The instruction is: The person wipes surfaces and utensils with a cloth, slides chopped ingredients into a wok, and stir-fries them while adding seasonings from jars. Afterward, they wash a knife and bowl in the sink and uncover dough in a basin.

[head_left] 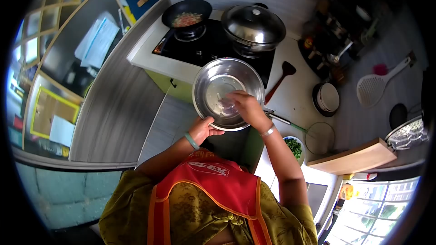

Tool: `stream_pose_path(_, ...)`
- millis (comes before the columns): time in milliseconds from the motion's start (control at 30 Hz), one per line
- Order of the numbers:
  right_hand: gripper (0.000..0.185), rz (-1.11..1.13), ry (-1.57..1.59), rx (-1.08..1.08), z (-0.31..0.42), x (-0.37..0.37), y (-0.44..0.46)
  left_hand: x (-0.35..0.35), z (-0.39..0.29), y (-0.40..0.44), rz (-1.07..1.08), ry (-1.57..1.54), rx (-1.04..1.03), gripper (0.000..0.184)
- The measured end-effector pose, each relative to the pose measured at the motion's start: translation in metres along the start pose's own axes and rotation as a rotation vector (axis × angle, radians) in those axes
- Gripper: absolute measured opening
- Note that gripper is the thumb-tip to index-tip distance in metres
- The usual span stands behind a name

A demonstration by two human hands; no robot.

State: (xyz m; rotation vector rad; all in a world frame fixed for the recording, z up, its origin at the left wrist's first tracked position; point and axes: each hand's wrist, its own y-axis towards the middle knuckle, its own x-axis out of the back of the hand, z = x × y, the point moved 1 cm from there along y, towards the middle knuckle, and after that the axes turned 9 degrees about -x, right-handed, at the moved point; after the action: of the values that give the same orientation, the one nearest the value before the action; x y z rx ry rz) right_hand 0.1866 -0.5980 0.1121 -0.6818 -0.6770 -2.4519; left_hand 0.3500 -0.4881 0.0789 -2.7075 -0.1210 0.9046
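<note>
A shiny metal bowl [203,93] is tilted in front of my chest, near the stove's front edge. My left hand [203,130] grips its lower rim, thumb over the edge. Over the bowl's inside is my right hand [247,109], its fingers drawn together and pointing down to the left. Whatever these fingers hold, if anything, is hidden. A little pale, wet residue [223,102] shows at the bowl's bottom beside the fingertips.
A wok [169,14] with chopped pinkish food and a lidded pan [254,20] stand on the black stove [181,51]. Rightward on the counter are a red-handled spatula [287,70], stacked bowls [328,97], a wire strainer [319,138] and chopped greens [294,147].
</note>
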Motion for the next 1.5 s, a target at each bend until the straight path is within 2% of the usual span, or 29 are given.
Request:
stream_pose_path(33, 0.024, 0.122, -0.103, 0.091, -0.006, -0.022, 0.015, 0.003, -0.003, -0.004, 0.001, -0.002, -0.026, 0.03)
stream_pose_path(167, 0.018, 0.227, -0.286, 0.247, -0.01, -0.079, 0.056, 0.027, -0.012, -0.013, -0.02, -0.045, -0.057, 0.035)
stream_pose_path(233, 0.011, 0.398, -0.521, 0.027, 0.001, -0.095, 0.072, 0.04, -0.027, -0.014, -0.04, -0.013, -0.062, 0.038)
stream_pose_path(267, 0.009, 0.445, -0.44, 0.165, -0.008, -0.104, 0.076, 0.046, -0.033, -0.016, -0.064, 0.007, -0.096, 0.04)
stream_pose_path(367, 0.007, 0.635, -0.385, 0.198, 0.006, -0.122, 0.089, 0.074, -0.05, -0.016, -0.129, -0.008, -0.144, 0.041)
stream_pose_path(467, 0.011, 0.731, -0.333, 0.172, 0.013, -0.14, 0.108, 0.108, -0.065, -0.013, -0.221, 0.011, -0.239, 0.04)
stream_pose_path(733, 0.012, 0.986, -0.441, 0.095, 0.041, -0.191, 0.172, 0.175, -0.104, -0.013, -0.252, -0.053, -0.238, 0.041)
stream_pose_path(767, 0.012, 0.991, -0.442, 0.105, 0.042, -0.198, 0.179, 0.181, -0.111, -0.015, -0.271, -0.058, -0.23, 0.041)
stream_pose_path(867, 0.014, 0.771, -0.396, 0.281, 0.036, -0.219, 0.197, 0.201, -0.125, -0.021, -0.324, -0.044, -0.257, 0.042)
stream_pose_path(1000, 0.02, 0.979, -0.446, 0.202, 0.056, -0.263, 0.207, 0.228, -0.145, -0.036, -0.372, -0.002, -0.288, 0.044)
stream_pose_path(1100, 0.021, 0.993, -0.403, 0.261, 0.075, -0.285, 0.206, 0.238, -0.149, -0.045, -0.404, -0.014, -0.323, 0.046)
stream_pose_path(1167, 0.021, 1.021, -0.405, 0.205, 0.091, -0.292, 0.209, 0.245, -0.154, -0.051, -0.43, -0.042, -0.323, 0.048)
stream_pose_path(1233, 0.021, 0.793, -0.244, 0.218, 0.094, -0.3, 0.212, 0.252, -0.16, -0.056, -0.446, -0.039, -0.328, 0.049)
stream_pose_path(1267, 0.023, 0.773, -0.229, 0.25, 0.095, -0.303, 0.213, 0.255, -0.162, -0.058, -0.452, -0.032, -0.326, 0.049)
stream_pose_path(1300, 0.023, 0.778, -0.23, 0.254, 0.097, -0.306, 0.214, 0.259, -0.162, -0.058, -0.457, -0.037, -0.329, 0.049)
stream_pose_path(1367, 0.026, 0.964, -0.204, 0.302, 0.098, -0.314, 0.215, 0.268, -0.158, -0.059, -0.423, -0.106, -0.354, 0.054)
stream_pose_path(1433, 0.027, 0.978, -0.232, 0.36, 0.102, -0.317, 0.212, 0.272, -0.156, -0.062, -0.446, -0.12, -0.358, 0.053)
stream_pose_path(1500, 0.026, 1.069, -0.333, 0.245, 0.107, -0.314, 0.211, 0.273, -0.154, -0.064, -0.467, -0.135, -0.36, 0.053)
